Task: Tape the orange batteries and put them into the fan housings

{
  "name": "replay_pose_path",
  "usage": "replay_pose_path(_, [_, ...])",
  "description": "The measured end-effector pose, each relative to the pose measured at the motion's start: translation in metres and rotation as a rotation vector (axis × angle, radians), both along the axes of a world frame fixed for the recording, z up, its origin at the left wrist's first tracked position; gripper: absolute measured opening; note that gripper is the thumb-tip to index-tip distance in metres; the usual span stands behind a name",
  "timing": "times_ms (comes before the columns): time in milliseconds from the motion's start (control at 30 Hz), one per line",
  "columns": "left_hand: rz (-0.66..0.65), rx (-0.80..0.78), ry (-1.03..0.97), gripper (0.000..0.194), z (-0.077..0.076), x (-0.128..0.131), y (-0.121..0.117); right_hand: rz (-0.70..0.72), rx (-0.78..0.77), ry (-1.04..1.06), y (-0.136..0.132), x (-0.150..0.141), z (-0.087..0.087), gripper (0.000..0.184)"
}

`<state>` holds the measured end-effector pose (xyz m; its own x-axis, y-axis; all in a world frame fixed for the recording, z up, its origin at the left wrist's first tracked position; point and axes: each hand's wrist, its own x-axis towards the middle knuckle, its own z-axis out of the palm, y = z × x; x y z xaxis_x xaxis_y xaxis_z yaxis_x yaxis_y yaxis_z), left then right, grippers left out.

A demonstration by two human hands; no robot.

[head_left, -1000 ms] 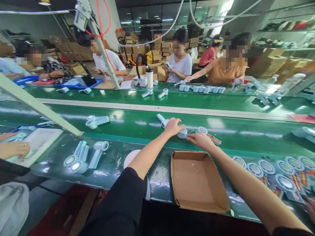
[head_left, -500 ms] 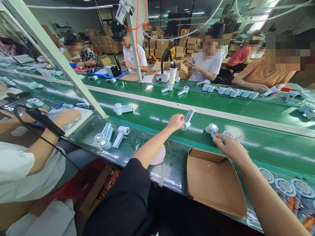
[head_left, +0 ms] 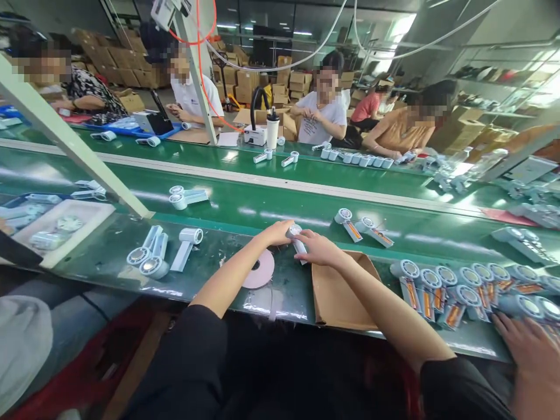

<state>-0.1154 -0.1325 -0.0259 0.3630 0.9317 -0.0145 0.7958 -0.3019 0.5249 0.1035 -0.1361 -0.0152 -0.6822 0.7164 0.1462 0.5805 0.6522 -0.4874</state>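
A light blue handheld fan (head_left: 299,247) is between my two hands above the near edge of the green belt. My left hand (head_left: 280,233) grips its round head from the left. My right hand (head_left: 320,247) has its fingers on the fan from the right, partly covering it. The fan's handle points down towards me. Farther right on the belt lie a fan with an open handle (head_left: 349,225) and a second such fan (head_left: 375,231), both showing orange inside. An open cardboard tray (head_left: 336,297) sits below my right forearm.
A pink tape roll (head_left: 261,270) lies by my left forearm. Left of it are several fans (head_left: 187,247); to the right, many open-handled fans (head_left: 431,291) stand near a co-worker's hand (head_left: 525,344). A slanted metal post (head_left: 87,146) crosses the left side.
My hands have come together on the fan, and its handle now points down instead of up. My right hand has left the open-handled fans on the belt. The view has turned right.
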Motion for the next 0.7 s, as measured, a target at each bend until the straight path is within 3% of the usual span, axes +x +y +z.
replay_pose_path(133, [0.001, -0.009, -0.061, 0.064, 0.020, 0.012, 0.006, -0.031, -0.018, 0.040, 0.014, -0.010, -0.005, 0.040])
replay_pose_path(267, [0.197, -0.037, -0.091, 0.066, 0.046, -0.012, -0.016, -0.072, -0.032, 0.151, 0.024, 0.010, 0.008, 0.030])
replay_pose_path(400, [0.521, -0.087, -0.100, 0.066, 0.061, -0.076, -0.088, -0.128, -0.079, 0.336, -0.002, 0.059, 0.014, 0.031])
replay_pose_path(533, [0.911, -0.234, -0.081, 0.063, 0.047, -0.133, -0.175, -0.087, -0.171, 0.395, -0.061, 0.097, -0.001, 0.039])
replay_pose_path(600, [1.051, -0.301, -0.049, 0.065, 0.036, -0.140, -0.209, -0.077, -0.142, 0.403, -0.086, 0.103, -0.011, 0.040])
replay_pose_path(700, [1.176, -0.306, 0.032, 0.069, 0.023, -0.128, -0.240, -0.071, -0.062, 0.449, -0.109, 0.098, -0.021, 0.038])
